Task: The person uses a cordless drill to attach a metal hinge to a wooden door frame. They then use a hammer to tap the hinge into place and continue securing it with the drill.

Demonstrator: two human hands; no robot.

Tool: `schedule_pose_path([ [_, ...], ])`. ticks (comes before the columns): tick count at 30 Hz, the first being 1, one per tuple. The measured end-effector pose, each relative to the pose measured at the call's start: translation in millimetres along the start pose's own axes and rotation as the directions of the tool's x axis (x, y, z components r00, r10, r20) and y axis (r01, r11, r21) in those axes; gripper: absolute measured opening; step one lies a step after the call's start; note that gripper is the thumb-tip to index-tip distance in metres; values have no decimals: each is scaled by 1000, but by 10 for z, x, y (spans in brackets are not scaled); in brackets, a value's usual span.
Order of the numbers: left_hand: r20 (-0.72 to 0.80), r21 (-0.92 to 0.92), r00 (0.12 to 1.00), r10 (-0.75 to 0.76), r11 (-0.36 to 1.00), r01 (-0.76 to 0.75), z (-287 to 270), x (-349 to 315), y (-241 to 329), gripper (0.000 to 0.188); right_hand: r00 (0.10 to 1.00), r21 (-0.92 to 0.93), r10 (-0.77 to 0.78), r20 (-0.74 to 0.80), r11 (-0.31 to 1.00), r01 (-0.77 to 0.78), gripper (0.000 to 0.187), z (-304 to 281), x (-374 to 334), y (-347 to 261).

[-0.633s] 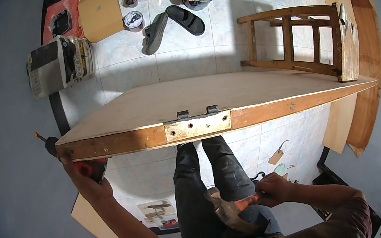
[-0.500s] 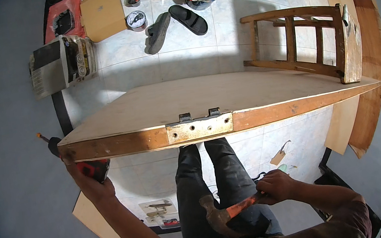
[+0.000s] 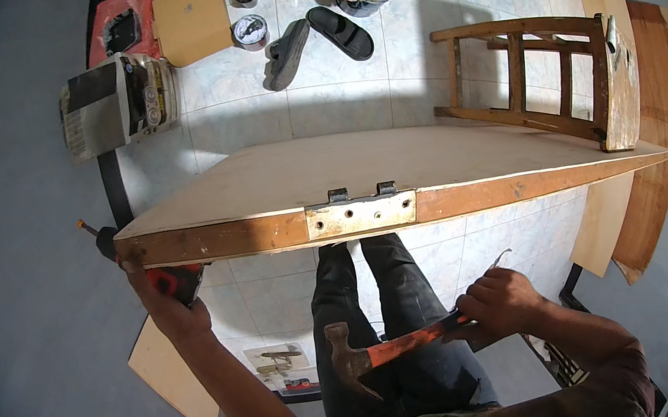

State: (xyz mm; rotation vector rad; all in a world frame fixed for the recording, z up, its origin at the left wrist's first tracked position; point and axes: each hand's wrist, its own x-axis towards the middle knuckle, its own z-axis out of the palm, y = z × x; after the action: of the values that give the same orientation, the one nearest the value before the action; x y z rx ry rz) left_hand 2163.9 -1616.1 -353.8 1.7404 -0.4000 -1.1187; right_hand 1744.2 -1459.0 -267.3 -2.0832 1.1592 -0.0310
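Head view: the right hand (image 3: 500,304) had fingers curled round an orange-handled steel claw hammer (image 3: 404,346), apart from the pale wooden panel (image 3: 379,160), whose left corner, by the left hand (image 3: 179,314) (fingers too hidden to judge), seemed best held steady

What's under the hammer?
Below the hammer, I see the person's dark trouser legs. The bits right beneath it are covered, so I can't see those.
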Motion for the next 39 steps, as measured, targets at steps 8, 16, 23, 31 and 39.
schedule_pose_path([
  [8,18,-7,1000,-6,1000,7,101,-76,58,78,984,-118,-79,-158,991,60,40,-446,148,-46],
  [16,22,-8,1000,-10,1000,10,109,-42,38,81,995,68,29,-90,997,-23,37,-39,-7,-209],
  [23,8,-69,997,-74,995,75,9,-75,-101,83,998,57,60,18,997,-61,40,330,-199,-404],
  [31,110,-81,963,-248,963,257,-652,-219,-770,50,959,117,194,207,968,-221,41,568,-597,-503],
  [39,286,360,862,-418,881,308,-910,-1126,-1144,37,948,198,257,185,936,-293,39,864,-859,-744],
])
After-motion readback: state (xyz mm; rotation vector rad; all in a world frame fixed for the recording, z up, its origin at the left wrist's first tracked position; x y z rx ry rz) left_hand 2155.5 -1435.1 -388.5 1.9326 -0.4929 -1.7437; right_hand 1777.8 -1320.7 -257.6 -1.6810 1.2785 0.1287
